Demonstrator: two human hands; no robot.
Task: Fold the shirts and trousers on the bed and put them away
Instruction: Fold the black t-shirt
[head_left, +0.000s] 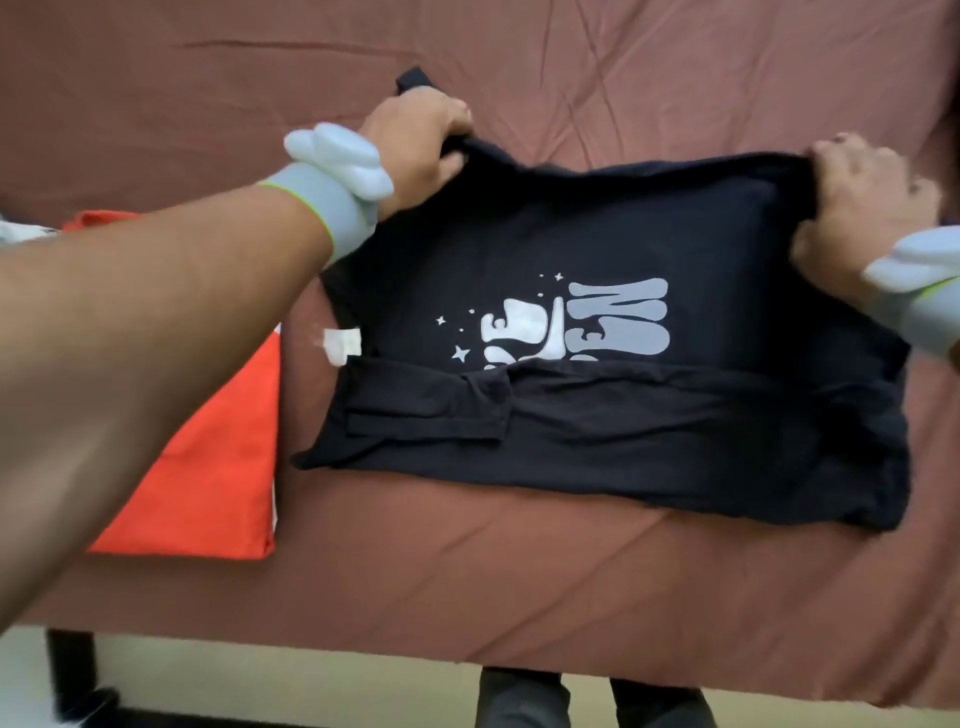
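Both sets of fingers are curled tight into black cloth — the left hand (415, 140) bunches the far left corner of the shirt (597, 415), the right hand (857, 208) clamps the far right corner; that far edge is lifted off the bed (467, 571), the near part lies flat with a sleeve folded across, pale print showing in the middle; grey bands wrap both wrists; an orange garment (208, 467) sits folded just left of the shirt, partly under the left forearm.
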